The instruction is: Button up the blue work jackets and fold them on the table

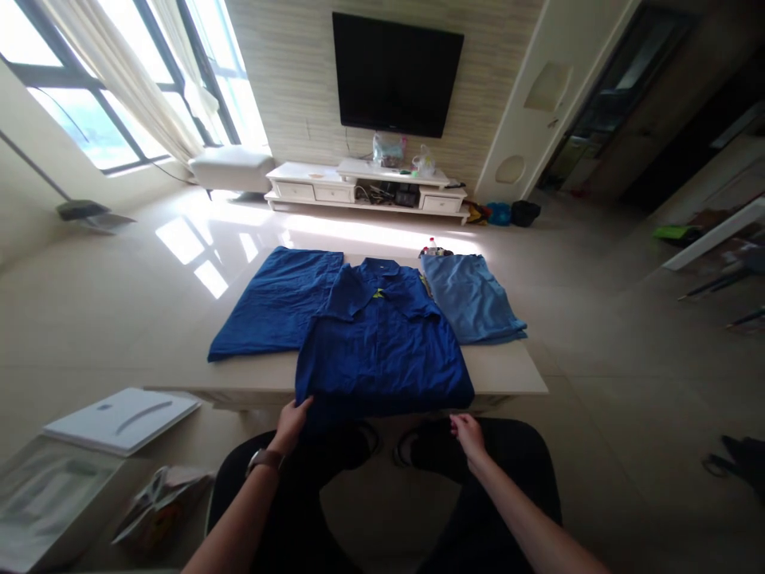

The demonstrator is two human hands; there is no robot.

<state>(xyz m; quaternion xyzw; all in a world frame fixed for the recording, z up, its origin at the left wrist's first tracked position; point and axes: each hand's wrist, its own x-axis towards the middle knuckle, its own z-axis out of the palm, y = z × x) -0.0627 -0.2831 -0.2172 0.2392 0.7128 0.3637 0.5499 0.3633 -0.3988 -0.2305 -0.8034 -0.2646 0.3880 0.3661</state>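
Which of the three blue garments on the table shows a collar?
The dark blue shirt in the middle, its near left corner in the left hand. The blue garment left of it and the paler garment on the right show none.

1. Two bare hands (291, 424) (469, 434) in play!
2. Three blue garments (382, 351) (275, 307) (475, 299), count them, three!
3. Just one table (508, 371).
4. One wristwatch (266, 460), a lone entry.
5. One television (398, 72), flying solo!
6. A single upholstered bench (233, 167).
7. And three cabinet drawers (296, 191) (335, 194) (441, 203) showing!
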